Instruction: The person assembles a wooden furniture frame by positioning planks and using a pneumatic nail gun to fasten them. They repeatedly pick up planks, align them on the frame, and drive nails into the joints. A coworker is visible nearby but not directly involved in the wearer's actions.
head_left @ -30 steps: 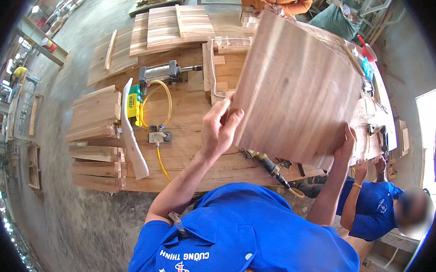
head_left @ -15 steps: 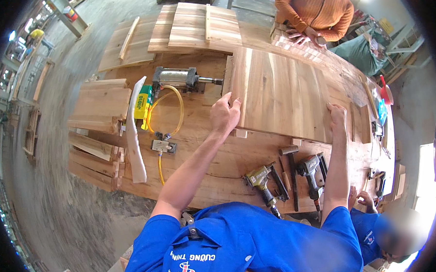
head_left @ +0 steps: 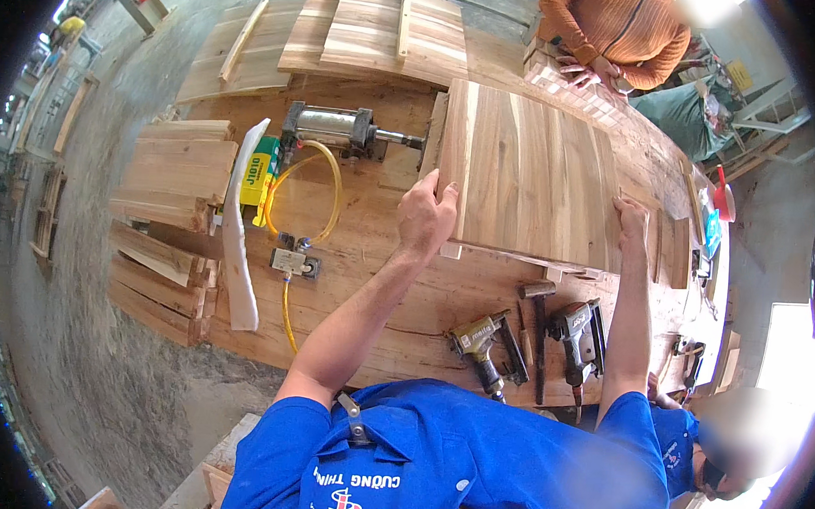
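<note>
A square wooden panel (head_left: 534, 178), made of light and brown strips, lies over small wooden blocks on the workbench. My left hand (head_left: 427, 214) grips its left edge near the front corner, thumb on top and fingers around the side. At the opposite edge, my right hand (head_left: 632, 221) holds the near right corner with bent fingers. Left of the panel, a pneumatic cylinder (head_left: 327, 128) points its rod at a wooden strip (head_left: 435, 133) along the panel's side. The undersides of both grips are hidden.
Two nail guns (head_left: 485, 349) and a hammer (head_left: 538, 337) lie between me and the panel. Yellow hose (head_left: 340, 197) curls around a valve (head_left: 295, 262). Stacked boards (head_left: 170, 176) stand left, more panels (head_left: 394, 31) behind. A person in orange (head_left: 617, 32) leans at the far side.
My view has shifted slightly, and the panel appears turned a little clockwise. Both hands keep their hold on its edges. The person across the bench appears farther right.
</note>
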The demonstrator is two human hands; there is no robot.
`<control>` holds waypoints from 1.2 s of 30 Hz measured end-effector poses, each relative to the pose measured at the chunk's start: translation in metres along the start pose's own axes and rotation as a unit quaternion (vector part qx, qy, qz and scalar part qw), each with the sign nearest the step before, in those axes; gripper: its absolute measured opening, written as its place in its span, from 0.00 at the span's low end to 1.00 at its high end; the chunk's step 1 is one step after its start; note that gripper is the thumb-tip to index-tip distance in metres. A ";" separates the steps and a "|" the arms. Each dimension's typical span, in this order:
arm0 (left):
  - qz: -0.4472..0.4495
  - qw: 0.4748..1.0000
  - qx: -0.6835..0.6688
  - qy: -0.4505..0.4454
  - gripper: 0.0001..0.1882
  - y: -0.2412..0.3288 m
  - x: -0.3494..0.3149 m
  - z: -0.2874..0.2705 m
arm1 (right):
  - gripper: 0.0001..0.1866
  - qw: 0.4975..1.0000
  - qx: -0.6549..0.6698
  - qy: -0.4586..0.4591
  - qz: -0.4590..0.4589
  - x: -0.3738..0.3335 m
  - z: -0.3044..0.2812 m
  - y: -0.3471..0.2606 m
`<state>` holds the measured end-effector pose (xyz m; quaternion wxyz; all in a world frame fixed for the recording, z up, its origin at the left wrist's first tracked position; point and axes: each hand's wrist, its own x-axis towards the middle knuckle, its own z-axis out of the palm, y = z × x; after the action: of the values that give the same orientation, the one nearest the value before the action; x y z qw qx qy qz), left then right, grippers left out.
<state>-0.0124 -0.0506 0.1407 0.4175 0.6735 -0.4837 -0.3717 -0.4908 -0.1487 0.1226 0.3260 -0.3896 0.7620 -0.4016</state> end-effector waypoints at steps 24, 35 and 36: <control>0.130 0.987 0.045 0.078 0.16 -0.035 0.018 0.020 | 0.11 0.996 0.089 -0.027 -0.003 0.025 0.000 0.034; 0.156 0.982 0.027 0.099 0.12 -0.037 0.018 0.029 | 0.12 0.997 0.062 0.040 -0.006 0.033 0.002 0.044; 0.157 0.984 0.020 0.083 0.12 -0.032 0.019 0.031 | 0.11 0.998 0.046 0.045 -0.001 0.043 -0.012 0.056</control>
<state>-0.0245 -0.0691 0.0975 0.4956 0.6262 -0.5543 -0.2345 -0.5402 -0.1599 0.0716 0.3085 -0.3566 0.7564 -0.4534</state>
